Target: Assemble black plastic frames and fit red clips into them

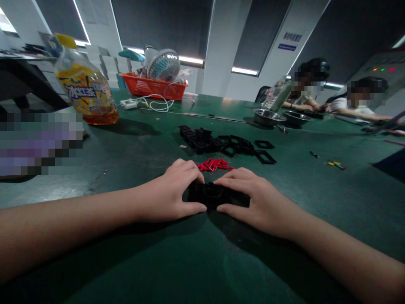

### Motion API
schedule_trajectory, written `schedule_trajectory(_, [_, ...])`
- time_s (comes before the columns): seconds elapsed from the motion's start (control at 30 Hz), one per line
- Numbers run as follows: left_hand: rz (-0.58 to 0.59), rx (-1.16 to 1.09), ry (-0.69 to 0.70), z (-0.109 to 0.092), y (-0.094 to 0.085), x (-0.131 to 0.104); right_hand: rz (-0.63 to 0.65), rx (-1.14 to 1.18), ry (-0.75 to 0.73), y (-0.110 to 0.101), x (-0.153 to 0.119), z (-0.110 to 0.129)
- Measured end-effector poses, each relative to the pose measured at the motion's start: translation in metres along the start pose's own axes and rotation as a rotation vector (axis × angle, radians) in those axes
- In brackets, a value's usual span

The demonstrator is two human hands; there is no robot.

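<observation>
Between my two hands, low over the green table [202, 257], is a black plastic part [212, 192] with a rounded middle; its details are dark. My left hand [177, 194] grips it from the left, thumb in front and fingers behind. From the right, my right hand [253, 196] holds the same part with thumb and fingers. Just beyond it lies a small heap of red plastic frames [212, 164]. Farther back are a pile of black plastic parts [199, 139] and several black square frames [265, 157].
A bottle of orange drink [85, 88] stands at the left, near a white cable [158, 103]. Behind is an orange basket [155, 86] with a fan [164, 65]. Metal bowls [268, 117] sit back right, where two people work. Small coloured pieces [334, 164] lie at right.
</observation>
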State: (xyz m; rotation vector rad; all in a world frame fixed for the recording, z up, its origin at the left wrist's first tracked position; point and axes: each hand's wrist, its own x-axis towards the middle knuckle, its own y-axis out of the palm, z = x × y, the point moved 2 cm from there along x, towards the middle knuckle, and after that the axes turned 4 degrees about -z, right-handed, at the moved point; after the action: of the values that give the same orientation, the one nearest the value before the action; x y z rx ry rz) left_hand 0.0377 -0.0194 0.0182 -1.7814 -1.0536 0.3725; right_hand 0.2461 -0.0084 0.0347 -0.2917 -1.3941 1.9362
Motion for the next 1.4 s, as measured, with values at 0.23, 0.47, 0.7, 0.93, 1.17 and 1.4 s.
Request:
schedule_trajectory(0.23, [0.005, 0.001, -0.002, -0.0005, -0.0004, -0.0002, -0.002, 0.010, -0.001, 0.0004, -0.0014, -0.0002])
schedule_trajectory(0.47, [0.010, 0.003, -0.006, -0.0015, -0.0012, 0.0002, -0.007, 0.005, -0.001, 0.0002, -0.0007, -0.0006])
schedule_trajectory(0.7, [0.001, 0.000, -0.007, -0.0014, -0.0008, -0.0003, -0.015, 0.027, -0.007, -0.0007, -0.0006, 0.0006])
schedule_trajectory(0.93, [0.011, 0.004, -0.006, -0.0018, -0.0008, -0.0011, -0.015, 0.033, -0.005, -0.0014, -0.0009, 0.0029])
schedule_trajectory(1.17, [-0.015, -0.009, -0.004, -0.0014, -0.0001, -0.0007, -0.026, 0.032, -0.012, -0.0011, -0.0019, 0.0016])
schedule_trajectory(1.4, [-0.014, -0.015, -0.014, 0.0017, 0.0018, -0.0009, -0.024, 0.026, -0.022, -0.0008, -0.0020, 0.0011])
